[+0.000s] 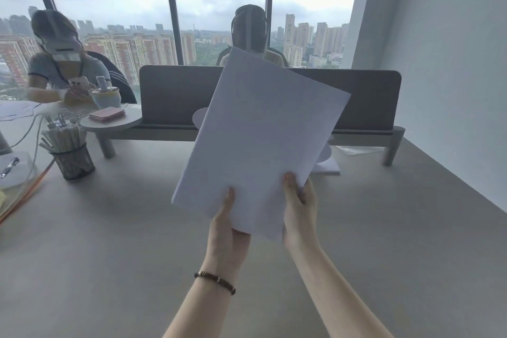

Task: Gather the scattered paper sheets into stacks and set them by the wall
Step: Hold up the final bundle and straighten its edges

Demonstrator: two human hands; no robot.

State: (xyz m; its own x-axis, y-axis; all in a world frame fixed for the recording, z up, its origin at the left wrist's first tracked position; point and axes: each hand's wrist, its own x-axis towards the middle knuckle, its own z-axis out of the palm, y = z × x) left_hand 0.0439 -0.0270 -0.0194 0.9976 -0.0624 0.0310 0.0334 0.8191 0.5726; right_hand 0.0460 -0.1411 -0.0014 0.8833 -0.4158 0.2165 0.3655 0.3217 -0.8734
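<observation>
A stack of white paper sheets (260,134) is lifted above the grey desk (109,241), tilted with its top leaning right. My left hand (225,236) grips its bottom edge with the thumb on top. My right hand (299,211) pinches the lower right corner. Behind the stack, another white pile (327,166) lies on the desk under the shelf, mostly hidden. The white wall (452,77) runs along the desk's right side.
A grey divider (175,93) on a raised shelf crosses the desk's far side. A mesh cup of wrapped sticks (72,159) stands at left, with cables, a round tray and folders beyond. Two people sit across the desk. A plastic sleeve (359,149) lies under the shelf at right.
</observation>
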